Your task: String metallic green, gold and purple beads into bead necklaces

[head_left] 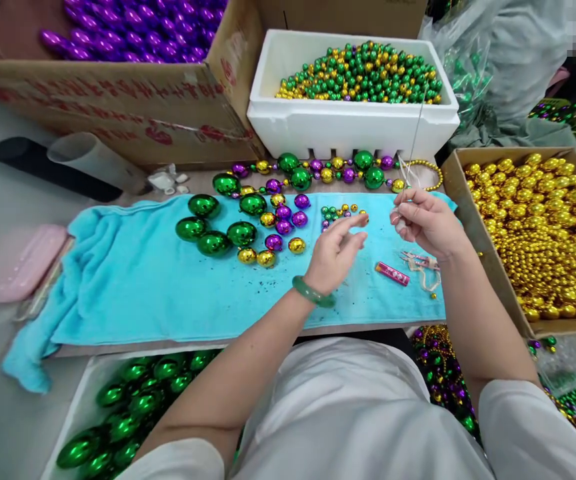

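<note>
In the head view my right hand (425, 220) is pinched shut on a long thin needle (417, 130) that points up in front of the white box. White thread (412, 175) hangs close to those fingers. My left hand (337, 252), a green bangle (313, 293) on its wrist, hovers open with thumb and fingers apart beside a small pile of tiny beads (335, 215). Loose large green beads (213, 243), purple beads (284, 228) and gold beads (267, 258) lie on the blue towel (168, 293). A strung bead garland (325, 175) stretches along the towel's far edge.
Behind stands a white foam box (353, 123) of small beads. Cardboard boxes hold purple beads (143, 30) and gold beads (548, 233). A lighter (392, 273) and small thread snips (421, 260) lie near my right forearm. A pink case (31, 263) sits at left.
</note>
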Motion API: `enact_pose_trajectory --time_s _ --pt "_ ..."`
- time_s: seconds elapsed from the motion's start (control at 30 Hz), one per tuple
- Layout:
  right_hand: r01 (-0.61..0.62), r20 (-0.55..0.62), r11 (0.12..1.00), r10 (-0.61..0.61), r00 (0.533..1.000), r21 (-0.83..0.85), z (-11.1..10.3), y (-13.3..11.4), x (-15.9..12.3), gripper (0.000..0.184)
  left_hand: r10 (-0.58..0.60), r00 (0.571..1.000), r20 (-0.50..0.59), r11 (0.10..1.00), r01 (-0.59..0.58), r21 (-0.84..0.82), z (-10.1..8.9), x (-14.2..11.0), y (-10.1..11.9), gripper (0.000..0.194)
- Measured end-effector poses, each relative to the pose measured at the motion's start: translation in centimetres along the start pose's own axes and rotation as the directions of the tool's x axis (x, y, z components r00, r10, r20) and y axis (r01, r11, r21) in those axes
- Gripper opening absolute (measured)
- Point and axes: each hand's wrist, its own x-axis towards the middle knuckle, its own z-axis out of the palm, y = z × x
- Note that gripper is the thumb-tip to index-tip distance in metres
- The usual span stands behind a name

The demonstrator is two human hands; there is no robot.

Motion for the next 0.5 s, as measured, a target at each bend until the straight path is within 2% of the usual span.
enact_pose_trajectory --time_s 0.07,0.13,0.2,0.33,0.5 --pt "0.028 -0.012 0.999 -0.028 1.0 0.021 0.6 -0.1 -0.5 0.023 -0.073 0.975 0.212 0.971 0.118 -0.209 0.8 1.2 0.3 0.043" --pt "0.052 -0.052 0.998 -0.05 0.997 0.036 0.9 -0.1 -1.1 0.022 -0.142 0.914 0.381 0.909 0.272 -0.314 1.5 2.0 0.1 0.044" --pt "0.058 -0.092 0.996 -0.051 0.994 0.069 1.0 0.0 -1.9 0.022 -0.191 0.89 0.414 0.854 0.359 -0.377 2.0 2.3 -0.6 0.042" --pt "0.001 -0.129 0.985 0.021 0.991 0.171 0.8 0.9 -3.3 0.027 -0.217 0.877 0.428 0.768 0.424 -0.48 2.5 2.0 -2.1 0.041" --pt "0.023 -0.2 0.976 0.021 0.979 0.218 0.5 1.4 -3.7 0.034 -0.253 0.824 0.507 0.743 0.501 -0.444 2.6 2.1 -2.7 0.041"
